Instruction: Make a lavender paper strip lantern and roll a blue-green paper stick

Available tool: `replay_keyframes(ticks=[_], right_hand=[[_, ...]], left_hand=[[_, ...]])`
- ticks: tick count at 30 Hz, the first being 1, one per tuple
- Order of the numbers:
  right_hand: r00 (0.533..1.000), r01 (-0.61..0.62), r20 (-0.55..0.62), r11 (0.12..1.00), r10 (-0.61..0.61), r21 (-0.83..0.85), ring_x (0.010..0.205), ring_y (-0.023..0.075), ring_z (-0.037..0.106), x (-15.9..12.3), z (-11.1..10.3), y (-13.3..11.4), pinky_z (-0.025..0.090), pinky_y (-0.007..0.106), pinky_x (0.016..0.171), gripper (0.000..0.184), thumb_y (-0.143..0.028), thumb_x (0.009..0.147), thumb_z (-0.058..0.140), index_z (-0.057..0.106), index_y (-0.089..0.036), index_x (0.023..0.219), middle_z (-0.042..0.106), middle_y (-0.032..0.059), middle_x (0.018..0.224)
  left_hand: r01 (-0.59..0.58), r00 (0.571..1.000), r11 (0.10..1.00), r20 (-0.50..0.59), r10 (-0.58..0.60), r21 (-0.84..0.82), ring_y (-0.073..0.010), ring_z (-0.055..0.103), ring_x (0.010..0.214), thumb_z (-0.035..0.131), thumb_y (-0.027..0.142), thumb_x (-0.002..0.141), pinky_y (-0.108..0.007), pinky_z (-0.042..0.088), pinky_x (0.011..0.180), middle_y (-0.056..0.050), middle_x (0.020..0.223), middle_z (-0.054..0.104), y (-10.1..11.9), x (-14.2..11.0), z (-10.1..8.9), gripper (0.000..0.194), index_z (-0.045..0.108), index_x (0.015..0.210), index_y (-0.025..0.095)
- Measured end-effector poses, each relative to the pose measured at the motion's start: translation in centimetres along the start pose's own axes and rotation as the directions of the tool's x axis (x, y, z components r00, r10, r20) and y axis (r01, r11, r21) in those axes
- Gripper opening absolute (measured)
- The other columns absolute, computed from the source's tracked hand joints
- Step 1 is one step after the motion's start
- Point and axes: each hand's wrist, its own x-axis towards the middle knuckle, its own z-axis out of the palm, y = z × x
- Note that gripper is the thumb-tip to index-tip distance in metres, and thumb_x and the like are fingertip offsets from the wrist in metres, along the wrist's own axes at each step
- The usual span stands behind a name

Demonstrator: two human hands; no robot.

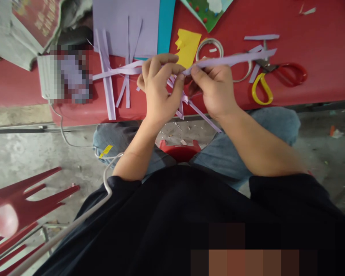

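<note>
Over the table's near edge, my right hand (217, 86) pinches a long light-purple paper strip (235, 59) that runs out to the right. My left hand (163, 84) meets it at the strip's left end, thumb and forefinger closed on the paper there. Below and between the hands hang more purple strips joined at a knot-like fold (185, 99); how they connect is partly hidden by my fingers. Left of my left hand, several loose purple strips (110, 92) lie crossed on the table.
Scissors (263, 88) with one yellow and one red handle lie at right. A tape roll (209, 42), yellow paper scrap (189, 44) and purple sheet (126, 38) are beyond my hands. A white power bank-like box (44, 78) with a cable sits left on the red table (319, 46).
</note>
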Motion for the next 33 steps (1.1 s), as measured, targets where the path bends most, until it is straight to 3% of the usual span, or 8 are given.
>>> replay_keyframes(ticks=[6, 9, 13, 16, 20, 26, 30, 33], right_hand=[[0.999, 0.036, -0.03, 0.999, -0.036, -0.002, 0.063, 0.0187, 0.046, -0.7, 0.3, -1.1, 0.045, 0.034, 0.055, 0.041, -0.055, 0.1, 0.081, 0.063, -0.034, 0.07, 0.057, -0.0006, 0.071], [0.994, 0.093, -0.049, 0.981, -0.102, -0.168, 0.063, 0.0177, 0.051, -1.6, 0.5, -2.2, 0.044, 0.035, 0.06, 0.037, -0.048, 0.106, 0.074, 0.062, -0.031, 0.075, 0.06, -0.0002, 0.074], [0.991, 0.123, 0.012, 0.872, -0.133, -0.474, 0.108, 0.0252, 0.064, -2.8, 0.6, -3.8, 0.056, 0.035, 0.08, 0.023, -0.047, 0.106, 0.074, 0.066, -0.033, 0.089, 0.07, 0.0066, 0.108], [0.999, 0.029, 0.04, 0.902, -0.013, -0.432, 0.131, 0.0289, 0.061, -3.0, 0.6, -3.9, 0.059, 0.036, 0.073, 0.019, -0.055, 0.108, 0.066, 0.068, -0.037, 0.101, 0.071, 0.0083, 0.123], [0.99, -0.107, 0.048, 0.919, 0.135, -0.379, 0.125, 0.032, 0.067, -2.5, 0.2, -2.9, 0.057, 0.039, 0.062, 0.022, -0.061, 0.104, 0.068, 0.067, -0.041, 0.114, 0.073, 0.0086, 0.115], [0.998, -0.027, 0.036, 0.914, 0.045, -0.404, 0.141, 0.0296, 0.058, -2.3, -0.3, -1.9, 0.06, 0.037, 0.067, 0.029, -0.068, 0.107, 0.057, 0.066, -0.043, 0.118, 0.068, 0.0059, 0.137], [0.991, -0.054, 0.091, 0.907, 0.101, -0.417, 0.144, 0.0335, 0.055, -2.3, -0.6, -1.9, 0.061, 0.039, 0.071, 0.034, -0.069, 0.105, 0.059, 0.067, -0.044, 0.126, 0.069, 0.0083, 0.129], [0.993, 0.039, 0.115, 0.852, 0.026, -0.522, 0.144, 0.0351, 0.05, -2.2, -0.4, -2.3, 0.059, 0.041, 0.081, 0.034, -0.068, 0.108, 0.052, 0.071, -0.042, 0.12, 0.066, 0.0092, 0.13]], left_hand=[[0.03, 0.998, 0.994, -0.043, -0.035, -0.105, -0.0294, 0.063, 0.124, 0.088, 0.041, 0.095, -0.05, 0.048, 0.114, -0.003, 0.1, 0.074, -0.3, 0.1, 0.2, 0.027, 0.066, 0.093, 0.028], [0.064, 0.995, 0.987, -0.061, -0.074, -0.148, -0.0275, 0.067, 0.119, 0.085, 0.047, 0.098, -0.048, 0.054, 0.107, -0.003, 0.101, 0.076, 0.0, 0.1, 0.1, 0.026, 0.067, 0.094, 0.029], [0.039, 0.997, 0.991, -0.058, -0.047, -0.132, -0.0256, 0.069, 0.117, 0.085, 0.045, 0.099, -0.046, 0.053, 0.109, -0.004, 0.102, 0.077, 0.3, 0.2, -0.1, 0.026, 0.068, 0.097, 0.026], [-0.022, 0.996, 0.996, -0.087, 0.014, -0.085, -0.0296, 0.069, 0.123, 0.084, 0.04, 0.098, -0.049, 0.055, 0.105, -0.006, 0.105, 0.078, 0.4, 0.1, 0.1, 0.018, 0.071, 0.096, 0.029], [-0.028, 0.997, 0.992, -0.072, 0.019, -0.121, -0.0351, 0.063, 0.137, 0.082, 0.038, 0.095, -0.056, 0.058, 0.099, -0.006, 0.112, 0.079, 0.0, -0.2, 0.3, 0.008, 0.074, 0.096, 0.036], [0.008, 1.0, 0.99, 0.005, -0.007, -0.142, -0.0373, 0.053, 0.151, 0.077, 0.045, 0.099, -0.065, 0.056, 0.106, -0.01, 0.107, 0.078, -0.4, -0.5, 0.0, 0.008, 0.074, 0.101, 0.038], [0.017, 1.0, 0.99, 0.003, -0.017, -0.141, -0.0381, 0.052, 0.153, 0.082, 0.048, 0.097, -0.066, 0.053, 0.111, -0.009, 0.116, 0.077, 0.4, -0.6, -0.4, 0.017, 0.073, 0.099, 0.034], [0.01, 1.0, 0.989, 0.003, -0.01, -0.148, -0.0393, 0.048, 0.154, 0.086, 0.05, 0.093, -0.067, 0.051, 0.112, -0.009, 0.118, 0.076, 1.0, -0.5, -0.6, 0.021, 0.074, 0.098, 0.034]])
